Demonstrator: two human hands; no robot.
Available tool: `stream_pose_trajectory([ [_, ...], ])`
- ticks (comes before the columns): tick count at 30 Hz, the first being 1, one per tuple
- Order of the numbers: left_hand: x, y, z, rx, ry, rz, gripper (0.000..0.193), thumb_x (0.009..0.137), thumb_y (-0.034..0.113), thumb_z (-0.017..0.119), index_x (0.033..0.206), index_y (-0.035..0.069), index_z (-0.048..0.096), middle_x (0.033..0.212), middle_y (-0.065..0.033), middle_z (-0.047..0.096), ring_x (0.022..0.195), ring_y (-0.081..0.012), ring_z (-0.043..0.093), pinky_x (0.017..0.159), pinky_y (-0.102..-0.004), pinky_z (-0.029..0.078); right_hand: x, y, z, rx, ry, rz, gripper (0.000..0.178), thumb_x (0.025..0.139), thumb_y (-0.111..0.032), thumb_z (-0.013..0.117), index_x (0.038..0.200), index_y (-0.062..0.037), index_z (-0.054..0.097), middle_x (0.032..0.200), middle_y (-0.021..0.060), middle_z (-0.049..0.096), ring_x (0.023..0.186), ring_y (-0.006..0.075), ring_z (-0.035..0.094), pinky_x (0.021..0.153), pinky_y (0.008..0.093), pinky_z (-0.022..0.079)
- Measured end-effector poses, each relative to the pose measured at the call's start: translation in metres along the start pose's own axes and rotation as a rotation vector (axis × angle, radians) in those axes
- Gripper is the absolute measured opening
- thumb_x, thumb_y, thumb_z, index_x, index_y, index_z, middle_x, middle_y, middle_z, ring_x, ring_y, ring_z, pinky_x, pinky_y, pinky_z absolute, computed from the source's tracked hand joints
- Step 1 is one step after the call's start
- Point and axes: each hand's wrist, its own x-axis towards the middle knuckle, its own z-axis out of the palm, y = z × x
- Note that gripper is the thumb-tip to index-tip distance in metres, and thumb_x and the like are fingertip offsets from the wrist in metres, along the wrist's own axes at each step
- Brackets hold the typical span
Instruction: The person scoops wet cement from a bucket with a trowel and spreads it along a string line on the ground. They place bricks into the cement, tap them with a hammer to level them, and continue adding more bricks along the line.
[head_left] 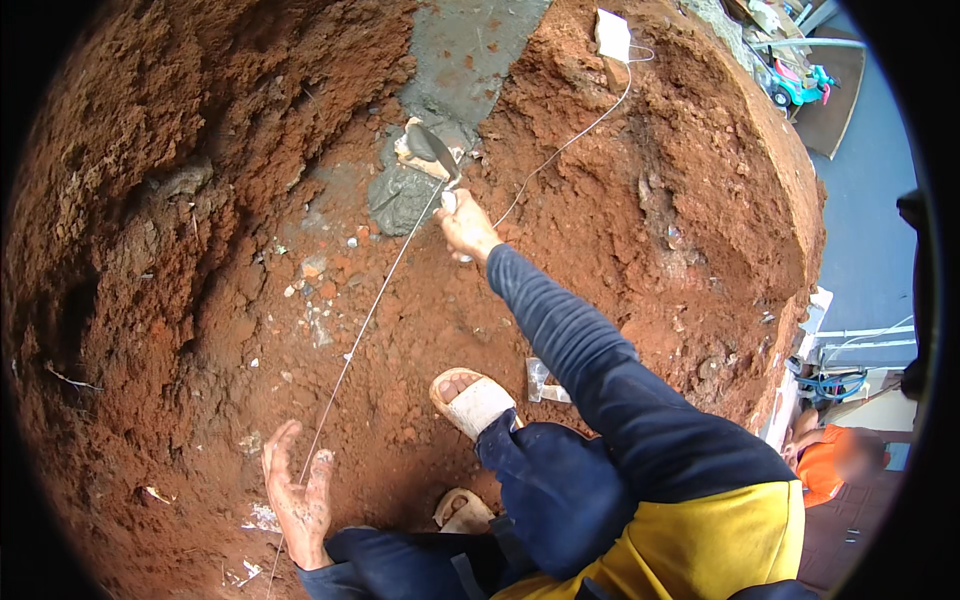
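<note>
My right hand [467,228] is closed round the pale handle of a trowel [434,149]. Its dark metal blade lies over a pale, mortar-smeared block [414,160] set in wet grey mortar [402,200]. A taut white string [367,325] runs from beside the trowel down toward the lower left. There my left hand [302,502] is open, thumb and fingers apart, with the string passing between them. Whether the string touches the skin I cannot tell.
A grey cement strip [468,50] stretches away beyond the mortar, between rough red earth banks [130,130]. A white block [612,36] with string round it sits at the upper right. My sandal [480,407] rests beside a clear plastic piece [540,380]. A person in orange [822,470] is at far right.
</note>
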Motion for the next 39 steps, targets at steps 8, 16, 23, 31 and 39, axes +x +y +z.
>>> stream_pose_trajectory([
  [8,0.001,0.001,-0.004,0.015,0.022,0.036,0.051,0.09,0.023,0.078,0.134,0.002,0.067,0.141,-0.0135,0.063,0.132,-0.0296,0.059,0.109,-0.0418,0.047,0.027,0.001,-0.022,-0.173,0.099,-0.004,0.049,0.1,-0.03,0.062,0.136,-0.0011,0.046,0.112,0.0333,0.072,0.104,0.0481,0.073,0.09,0.0521,0.058],
  [16,-0.019,-0.014,-0.022,-0.099,0.236,0.033,0.05,0.092,0.023,0.079,0.137,0.003,0.066,0.145,-0.0152,0.062,0.142,-0.0322,0.052,0.123,-0.0452,0.036,-0.001,-0.006,-0.02,-0.421,-0.047,-0.148,0.051,0.101,-0.031,0.062,0.14,-0.0006,0.047,0.108,0.0323,0.073,0.081,0.0413,0.076,0.077,0.0496,0.06],
  [23,-0.159,-0.166,-0.084,-0.179,0.78,-0.326,0.046,0.107,0.024,0.065,0.146,0.0,0.059,0.151,-0.0159,0.058,0.137,-0.0279,0.056,0.118,-0.042,0.043,-0.006,-0.011,-0.021,-0.603,-0.272,-0.086,0.051,0.104,-0.03,0.059,0.146,-0.0034,0.049,0.08,0.012,0.07,0.052,0.0178,0.064,0.045,0.0352,0.052],
  [31,-0.429,-0.309,0.023,-0.849,0.894,-0.841,0.07,0.107,0.054,0.055,0.156,0.005,0.047,0.158,-0.0142,0.051,0.14,-0.0268,0.052,0.117,-0.0501,0.041,-0.078,-0.095,-0.044,-0.756,-0.353,-0.267,0.044,0.095,-0.034,0.07,0.122,0.0008,0.069,0.095,0.0115,0.072,0.086,0.0201,0.066,0.078,0.0384,0.053],
  [39,-0.389,-0.29,0.106,-1.55,1.223,-0.849,0.056,0.093,0.016,0.075,0.145,0.005,0.057,0.133,-0.0112,0.068,0.12,-0.0269,0.065,0.107,-0.0429,0.052,-0.323,-0.166,0.124,-1.219,-1.325,-0.732,0.029,0.109,-0.029,0.059,0.126,-0.0066,0.056,0.082,0.0137,0.067,0.065,0.0261,0.066,0.064,0.0432,0.057],
])
